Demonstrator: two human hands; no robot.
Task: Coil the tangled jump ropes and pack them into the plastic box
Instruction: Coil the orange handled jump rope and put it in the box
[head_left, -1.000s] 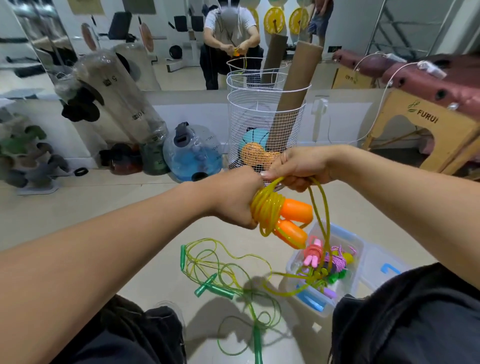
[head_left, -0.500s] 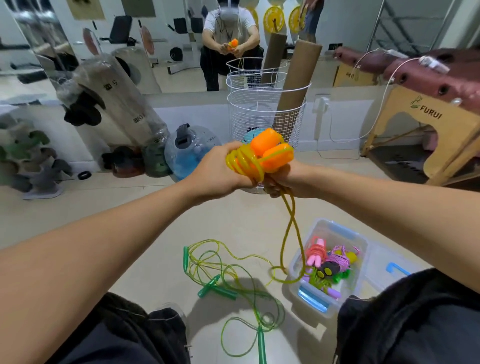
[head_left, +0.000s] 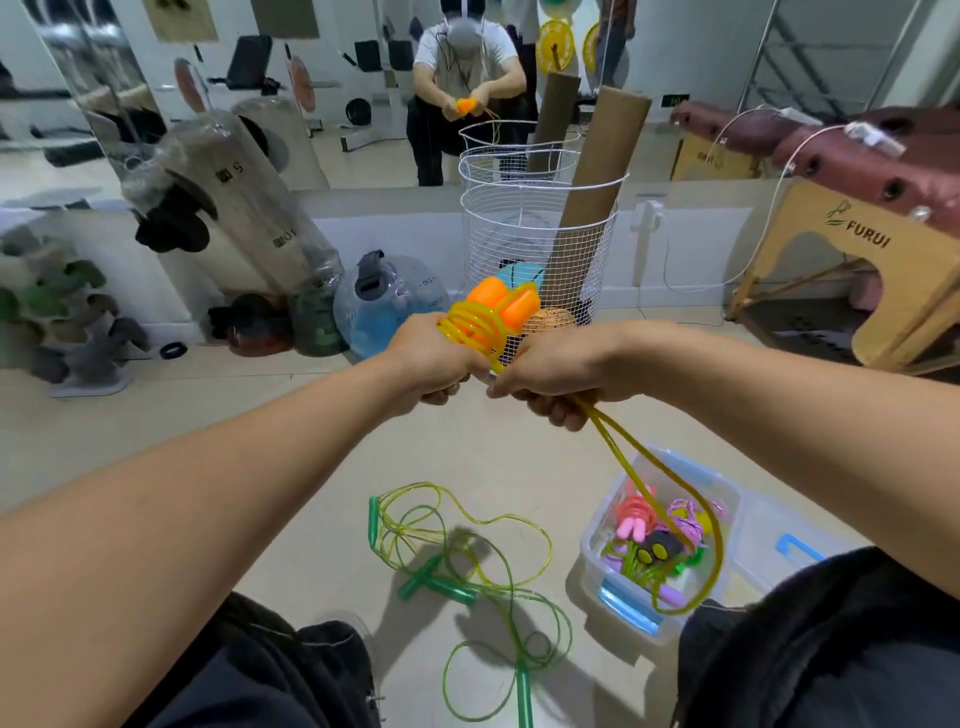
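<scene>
My left hand (head_left: 434, 358) grips a yellow jump rope (head_left: 470, 325) with two orange handles (head_left: 504, 301), its cord wound in coils around the handles. Just to the right, my right hand (head_left: 553, 371) holds the cord's loose end, which hangs as a long yellow loop (head_left: 696, 514) down over the plastic box (head_left: 722, 480). Inside the clear box lie several coiled ropes, pink, purple, green and black. On the floor in front of my knees, tangled green jump ropes (head_left: 457, 561) with green handles lie spread out.
A white wire basket (head_left: 540, 234) with cardboard tubes stands behind my hands against a mirrored wall. The box's lid (head_left: 789, 545) with a blue clip lies right of the box. A wooden massage table (head_left: 857, 249) is at the right; weights and a water jug (head_left: 389, 306) at the left.
Both hands rose from low over the box to chest height, the orange handles turned upward, and the loose yellow loop swung right over the box.
</scene>
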